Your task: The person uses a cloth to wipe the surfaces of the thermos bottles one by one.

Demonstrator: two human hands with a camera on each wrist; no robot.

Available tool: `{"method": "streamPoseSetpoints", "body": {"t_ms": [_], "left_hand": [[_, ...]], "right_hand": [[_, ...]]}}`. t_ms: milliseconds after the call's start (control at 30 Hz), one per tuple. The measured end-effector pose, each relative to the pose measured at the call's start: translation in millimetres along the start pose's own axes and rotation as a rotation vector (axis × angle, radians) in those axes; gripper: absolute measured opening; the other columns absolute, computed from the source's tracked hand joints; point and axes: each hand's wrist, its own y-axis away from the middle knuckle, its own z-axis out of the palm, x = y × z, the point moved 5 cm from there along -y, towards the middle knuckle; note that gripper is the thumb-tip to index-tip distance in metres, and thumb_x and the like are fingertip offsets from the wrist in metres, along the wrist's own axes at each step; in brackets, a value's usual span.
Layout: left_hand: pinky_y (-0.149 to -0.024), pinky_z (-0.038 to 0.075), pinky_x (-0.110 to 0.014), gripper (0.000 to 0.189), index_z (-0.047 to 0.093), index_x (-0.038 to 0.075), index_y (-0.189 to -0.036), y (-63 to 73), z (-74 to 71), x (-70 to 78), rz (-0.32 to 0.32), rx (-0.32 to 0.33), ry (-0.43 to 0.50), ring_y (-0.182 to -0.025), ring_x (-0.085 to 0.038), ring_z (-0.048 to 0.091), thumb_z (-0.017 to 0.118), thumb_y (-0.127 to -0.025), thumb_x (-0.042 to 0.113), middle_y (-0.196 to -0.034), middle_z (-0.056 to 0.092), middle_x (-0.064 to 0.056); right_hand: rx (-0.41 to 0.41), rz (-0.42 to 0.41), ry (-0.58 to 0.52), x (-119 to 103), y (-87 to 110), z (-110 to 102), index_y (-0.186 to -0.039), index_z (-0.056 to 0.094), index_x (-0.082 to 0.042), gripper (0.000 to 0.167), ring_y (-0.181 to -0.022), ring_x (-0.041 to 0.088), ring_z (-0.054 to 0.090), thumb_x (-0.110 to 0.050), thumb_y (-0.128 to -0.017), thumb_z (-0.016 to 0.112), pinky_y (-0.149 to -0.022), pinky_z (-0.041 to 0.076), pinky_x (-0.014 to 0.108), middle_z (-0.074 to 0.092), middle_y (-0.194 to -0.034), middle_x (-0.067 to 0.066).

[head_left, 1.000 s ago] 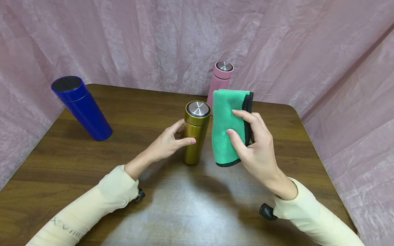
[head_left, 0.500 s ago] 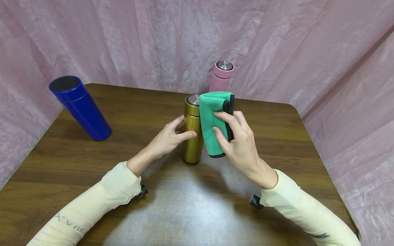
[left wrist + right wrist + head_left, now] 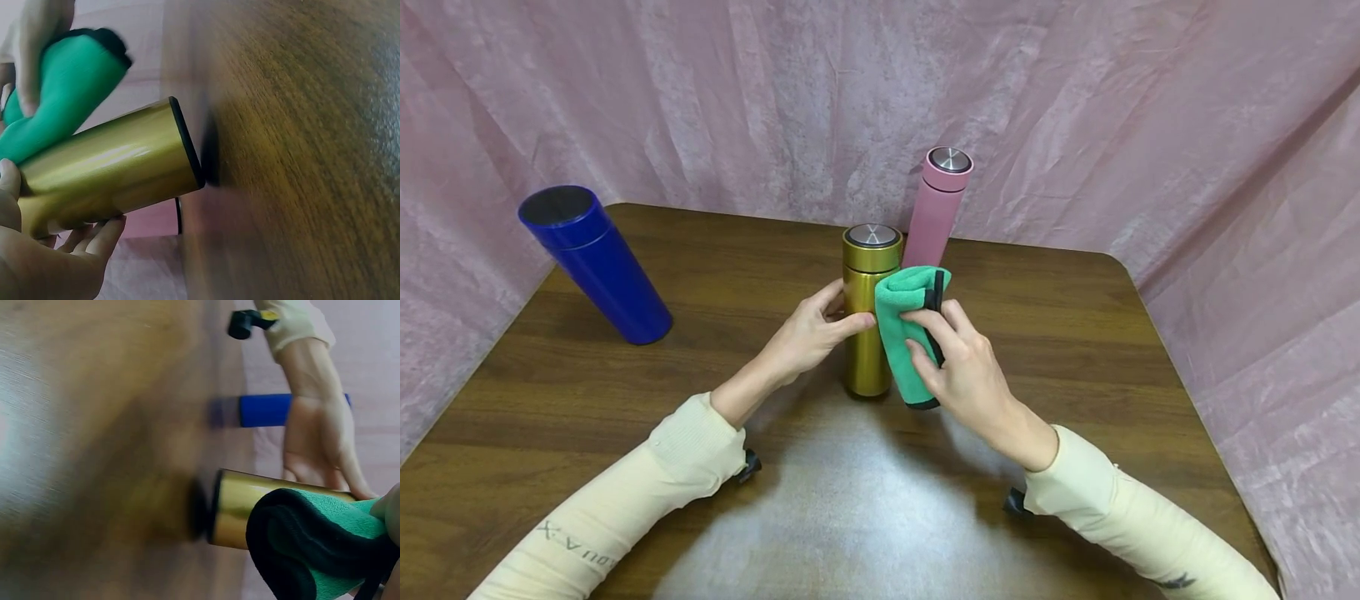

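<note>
My left hand [image 3: 805, 337] grips a gold thermos bottle [image 3: 867, 367] around its body, thumb across the front. The bottle has a silver-topped lid, and its base [image 3: 190, 144] shows close over the table in the left wrist view. In my right hand [image 3: 973, 379] is a folded green cloth [image 3: 901, 358] with black edging, pinched between thumb and fingers. The cloth lies along the right side of the gold bottle, below its lid. From the right wrist, the cloth's rolled black edge [image 3: 294, 537] covers part of the bottle.
A blue bottle [image 3: 606, 271] with a dark top stands on the left of the brown wooden table [image 3: 737, 250]. Behind the cloth, a pink bottle [image 3: 932, 221] stands near the back edge. Pink curtains [image 3: 737, 100] hang around the table.
My right hand has brought the cloth leftward to the gold bottle's side, then down below its lid. The gold bottle has shifted slightly in my left hand. The blue and pink bottles stay put.
</note>
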Motion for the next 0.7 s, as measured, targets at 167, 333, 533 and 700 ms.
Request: {"method": "streamPoseSetpoints", "body": {"t_ms": [167, 333, 533, 700], "left_hand": [[-0.113, 0.044, -0.044, 0.06, 0.046, 0.013, -0.153, -0.6, -1.6, -2.7, -0.017, 0.009, -0.007, -0.135, -0.027, 0.054, 0.072, -0.1, 0.024, -0.146, 0.058, -0.01], [-0.112, 0.044, -0.045, 0.064, 0.045, 0.013, -0.155, -0.2, -1.4, -1.4, -0.025, 0.023, -0.01, -0.135, -0.029, 0.054, 0.074, -0.099, 0.026, -0.149, 0.056, -0.008], [-0.112, 0.044, -0.044, 0.069, 0.042, 0.013, -0.157, -0.8, -0.1, 0.4, -0.04, 0.023, 0.005, -0.136, -0.029, 0.053, 0.075, -0.098, 0.026, -0.15, 0.054, -0.008], [-0.112, 0.045, -0.046, 0.068, 0.043, 0.013, -0.156, -0.3, 1.0, 0.4, -0.044, 0.024, -0.005, -0.134, -0.03, 0.055, 0.075, -0.098, 0.026, -0.149, 0.056, -0.008]], "right_hand": [[-0.118, 0.029, 0.031, 2, 17.6, 11, -0.118, 0.069, -0.008, 0.03, -0.062, 0.018, 0.054, -0.001, -0.09, 0.076, -0.054, 0.051, 0.034, 0.055, -0.1, 0.006], [-0.263, 0.047, 0.059, 0, 34.3, 19, -0.117, 0.068, -0.009, 0.033, -0.058, 0.014, 0.049, 0.0, -0.087, 0.079, -0.05, 0.046, 0.027, 0.055, -0.097, 0.004], [-0.454, 0.099, 0.097, -3, 46.5, 27, -0.113, 0.069, -0.011, 0.031, -0.056, 0.013, 0.047, 0.002, -0.086, 0.077, -0.048, 0.043, 0.024, 0.053, -0.092, 0.003], [-0.715, 0.192, 0.053, -1, 44.4, 31, -0.114, 0.071, -0.01, 0.028, -0.068, 0.016, 0.051, 0.001, -0.088, 0.073, -0.056, 0.045, 0.027, 0.058, -0.095, 0.004]]}}
